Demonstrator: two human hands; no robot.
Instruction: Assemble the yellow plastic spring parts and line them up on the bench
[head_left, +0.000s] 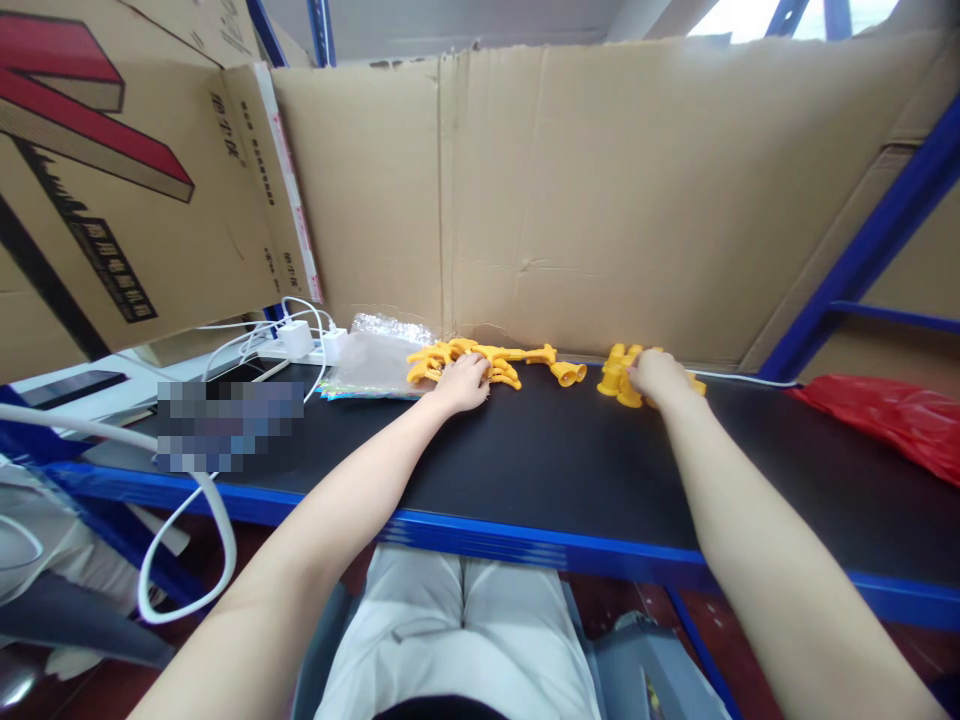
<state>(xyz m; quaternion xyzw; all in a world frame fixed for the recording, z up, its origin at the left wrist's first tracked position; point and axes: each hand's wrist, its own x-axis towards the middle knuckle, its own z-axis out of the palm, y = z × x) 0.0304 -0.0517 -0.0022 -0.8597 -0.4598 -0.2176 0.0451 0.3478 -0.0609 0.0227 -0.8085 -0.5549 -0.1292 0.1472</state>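
Observation:
Bright yellow plastic pieces [424, 366] with curved, finger-like ends lie in a cluster at the back of the black shelf. My left hand [463, 384] is over this cluster, its fingers curled down onto the pieces and partly hidden. Just right of it lies a yellow piece with two cup-shaped ends [568, 373]. Farther right is a group of yellow pieces with round, flared bases [616, 376]. My right hand [663, 376] is closed on one piece at this group's right side; its fingertips are mostly out of sight. Both hands are low, at shelf level.
Clear plastic bags [371, 362] lie left of the cluster. White chargers [297, 340] and cables stand farther left, beside a blurred-out patch [225, 425]. A red plastic bag [885, 420] lies on the right. Cardboard [600, 200] walls the back; a blue rail [480, 535] edges the front.

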